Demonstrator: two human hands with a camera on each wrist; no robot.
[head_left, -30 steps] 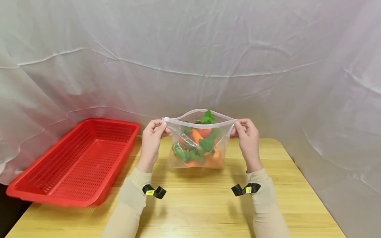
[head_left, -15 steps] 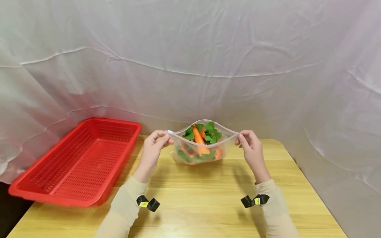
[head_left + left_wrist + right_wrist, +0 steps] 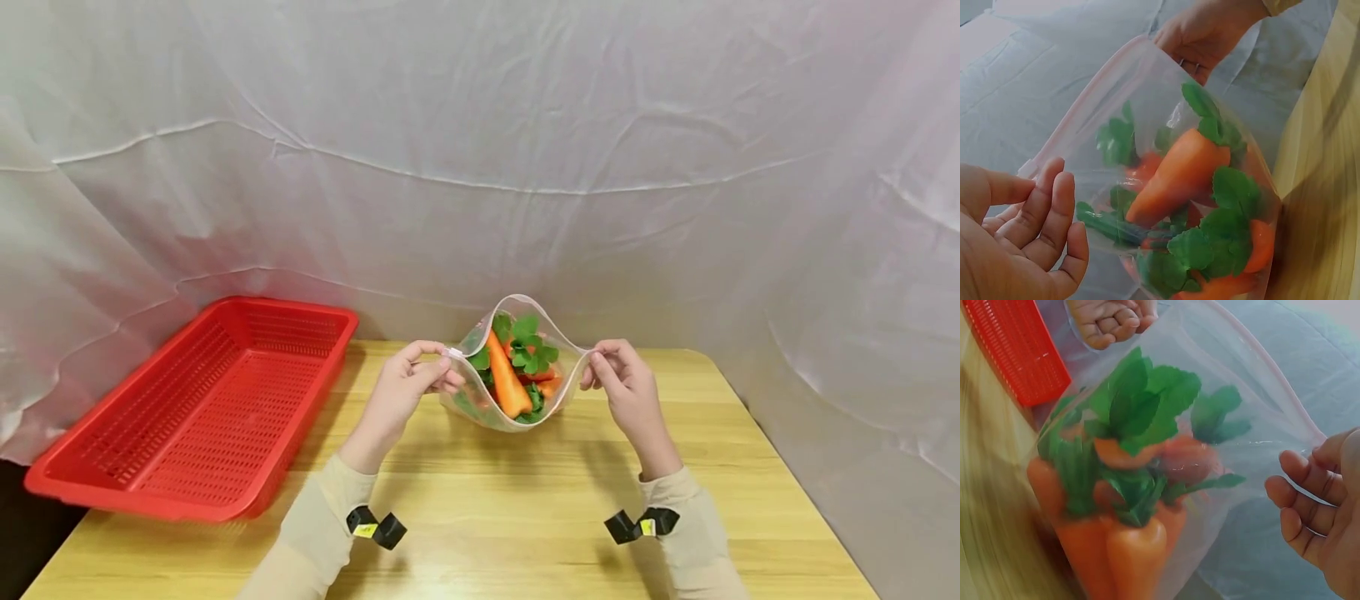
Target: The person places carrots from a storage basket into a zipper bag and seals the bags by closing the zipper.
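Clear zip-top plastic bag (image 3: 517, 367) of orange toy carrots (image 3: 507, 385) rests on the wooden table (image 3: 525, 517), mouth spread wide open; left hand (image 3: 405, 392) and right hand (image 3: 626, 387) pinch opposite ends of its rim. Carrots all inside; red plastic mesh basket (image 3: 202, 408) holds nothing.

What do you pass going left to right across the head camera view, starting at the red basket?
Red basket → left hand → clear zip bag of toy carrots → right hand.
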